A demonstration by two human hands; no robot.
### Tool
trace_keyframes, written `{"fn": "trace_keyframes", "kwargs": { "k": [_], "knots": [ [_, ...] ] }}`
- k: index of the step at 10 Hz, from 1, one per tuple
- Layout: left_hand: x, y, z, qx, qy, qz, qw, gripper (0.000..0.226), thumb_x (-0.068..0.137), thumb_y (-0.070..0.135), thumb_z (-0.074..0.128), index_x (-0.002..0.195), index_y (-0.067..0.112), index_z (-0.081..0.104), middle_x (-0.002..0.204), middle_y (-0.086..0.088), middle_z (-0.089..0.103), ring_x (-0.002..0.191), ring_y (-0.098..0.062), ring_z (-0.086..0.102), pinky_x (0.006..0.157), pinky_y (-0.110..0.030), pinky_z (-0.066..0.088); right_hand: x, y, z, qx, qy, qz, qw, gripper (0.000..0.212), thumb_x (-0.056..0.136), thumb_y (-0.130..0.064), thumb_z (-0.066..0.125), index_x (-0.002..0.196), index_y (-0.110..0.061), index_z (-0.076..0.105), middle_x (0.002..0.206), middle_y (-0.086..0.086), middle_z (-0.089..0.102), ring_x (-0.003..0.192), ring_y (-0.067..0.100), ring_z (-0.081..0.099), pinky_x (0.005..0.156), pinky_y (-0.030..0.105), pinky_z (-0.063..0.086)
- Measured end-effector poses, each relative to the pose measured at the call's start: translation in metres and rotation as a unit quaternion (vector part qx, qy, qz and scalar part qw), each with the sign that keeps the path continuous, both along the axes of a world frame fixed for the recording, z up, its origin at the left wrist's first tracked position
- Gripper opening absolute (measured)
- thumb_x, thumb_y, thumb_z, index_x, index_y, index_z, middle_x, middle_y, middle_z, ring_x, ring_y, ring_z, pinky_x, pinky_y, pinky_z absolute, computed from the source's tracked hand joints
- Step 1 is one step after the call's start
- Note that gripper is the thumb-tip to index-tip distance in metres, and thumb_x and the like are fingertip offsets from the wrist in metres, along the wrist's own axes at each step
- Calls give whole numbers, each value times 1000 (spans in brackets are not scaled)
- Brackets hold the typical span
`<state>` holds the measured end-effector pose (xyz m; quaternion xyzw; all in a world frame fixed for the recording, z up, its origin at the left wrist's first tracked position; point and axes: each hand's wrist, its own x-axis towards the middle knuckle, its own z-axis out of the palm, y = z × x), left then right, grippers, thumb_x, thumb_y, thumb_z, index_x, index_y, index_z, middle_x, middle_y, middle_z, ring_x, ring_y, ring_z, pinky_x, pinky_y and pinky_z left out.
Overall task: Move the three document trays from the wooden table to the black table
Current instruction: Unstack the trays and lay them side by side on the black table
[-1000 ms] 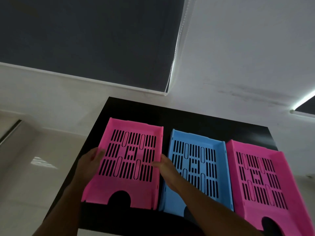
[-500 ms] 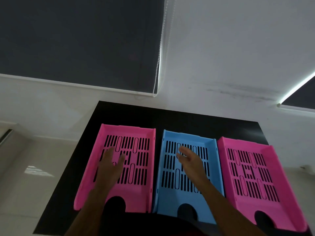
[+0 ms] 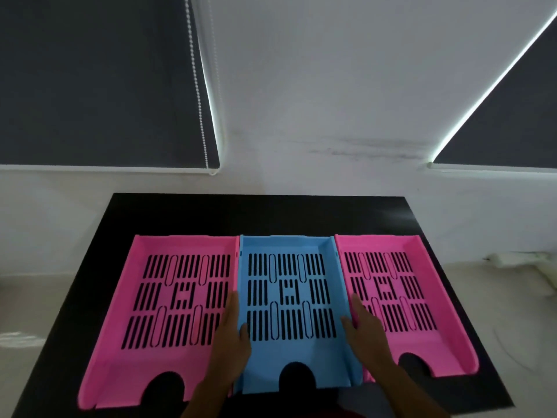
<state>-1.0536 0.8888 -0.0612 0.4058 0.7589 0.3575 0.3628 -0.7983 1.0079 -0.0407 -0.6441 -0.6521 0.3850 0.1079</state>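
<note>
Between both hands' open grips, left hand (image 3: 230, 336) and right hand (image 3: 363, 330), the blue tray (image 3: 291, 351), its side walls touched.

Black table (image 3: 180, 212) bears three trays (image 3: 289, 351) abreast.

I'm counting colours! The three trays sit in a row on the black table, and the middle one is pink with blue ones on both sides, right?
Not quite. The head view shows the middle tray is blue, with a pink tray and another pink tray on its sides, on the black table.
</note>
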Motion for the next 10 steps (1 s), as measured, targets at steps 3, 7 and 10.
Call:
{"fn": "trace_keyframes", "kwargs": {
  "k": [3, 7, 10],
  "knots": [
    [9, 10, -4, 12, 24, 38, 999, 74, 99, 1, 45, 160, 22, 7, 169, 7, 7, 148, -8, 13, 119, -29, 12, 8, 7, -17, 40, 8, -4, 999, 59, 104, -15, 54, 158, -16, 32, 56, -3, 45, 32, 0, 40, 36, 11, 39],
    [-28, 81, 5, -28, 16, -16, 999, 76, 99, -1, 48, 159, 15, 5, 170, -3, 5, 154, -23, 11, 120, -32, 8, -23, 75, -7, 29, 9, 4, 1000, 47, 102, -6, 55, 147, -8, 44, 71, 3, 62, 49, 2, 53, 39, 8, 45],
    [-2, 71, 16, -14, 130, -27, 991, 79, 101, 21, 50, 160, 19, -3, 168, 4, -14, 156, -21, -14, 127, -44, 2, -15, 74, 36, -18, 11, 4, 1000, 64, 100, -12, 61, 157, -11, 32, 131, 19, 67, 105, 34, 74, 88, 37, 61]
  ]
}}
